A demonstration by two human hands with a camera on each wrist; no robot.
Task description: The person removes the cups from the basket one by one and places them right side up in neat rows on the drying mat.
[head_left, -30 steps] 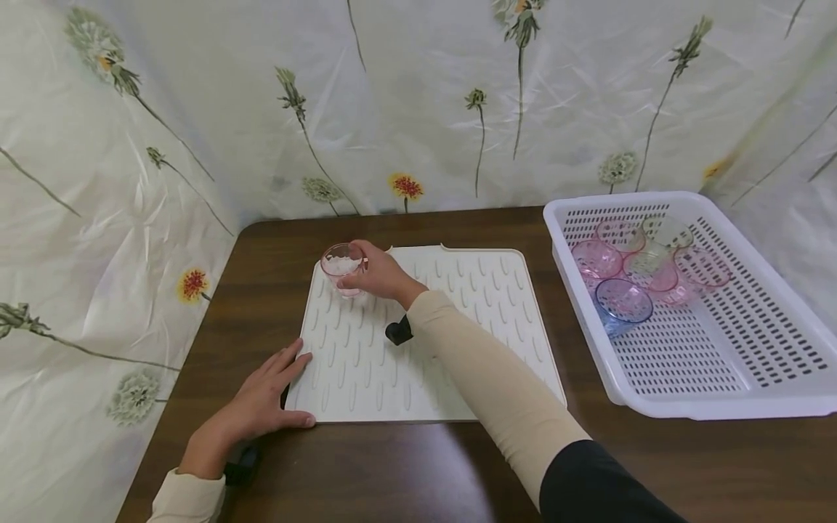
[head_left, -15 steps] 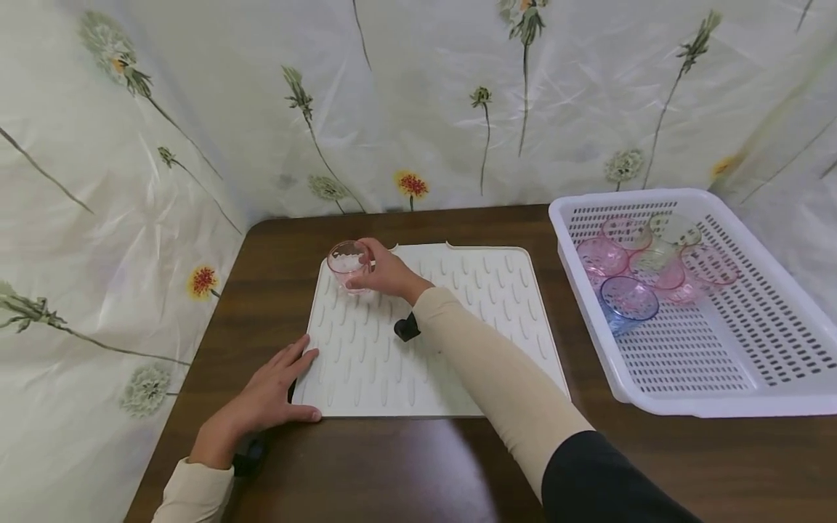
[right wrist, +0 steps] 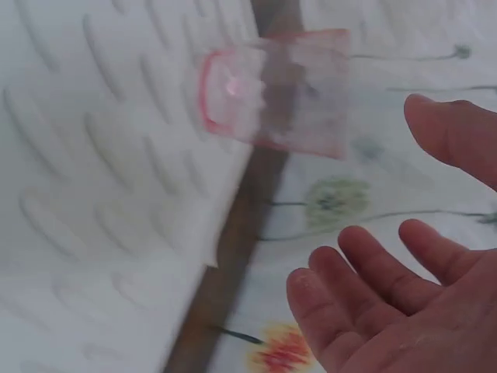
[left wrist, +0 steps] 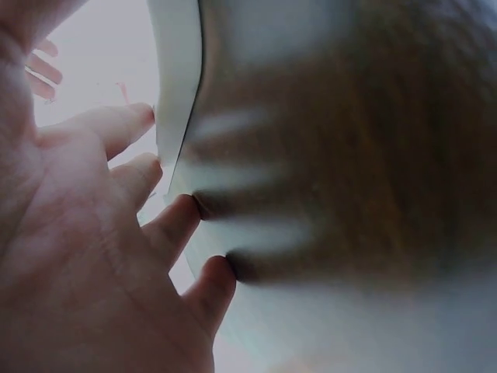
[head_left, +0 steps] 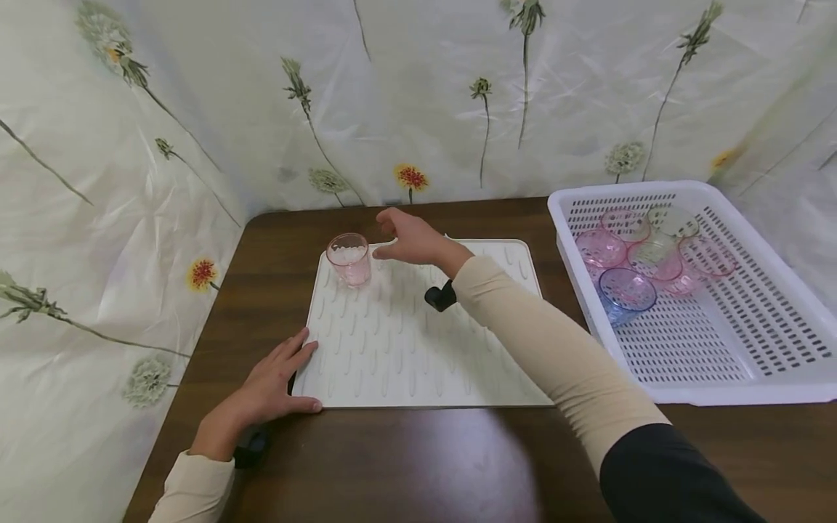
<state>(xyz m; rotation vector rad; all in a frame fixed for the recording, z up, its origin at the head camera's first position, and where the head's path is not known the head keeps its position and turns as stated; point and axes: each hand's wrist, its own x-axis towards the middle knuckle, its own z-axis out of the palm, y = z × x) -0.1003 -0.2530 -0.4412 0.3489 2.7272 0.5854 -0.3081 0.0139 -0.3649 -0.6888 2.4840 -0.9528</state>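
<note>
A pink tumbler [head_left: 350, 263] stands near the far left corner of the white mat [head_left: 392, 356], the right hand [head_left: 418, 241], loosely spread and empty, just beside it. The left hand [head_left: 267, 385], wide-spread and empty, touches the mat's near left corner; a basket [head_left: 752, 393] holds pink, greenish and blue cups [head_left: 625, 296].

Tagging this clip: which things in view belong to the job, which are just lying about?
In the job:
pink cup, standing on white mat
right hand, beside the cup
left hand, at the mat's edge
probably white basket and its cups

Just surroundings:
dark table
floral sheet behind it
black wrist devices
</note>
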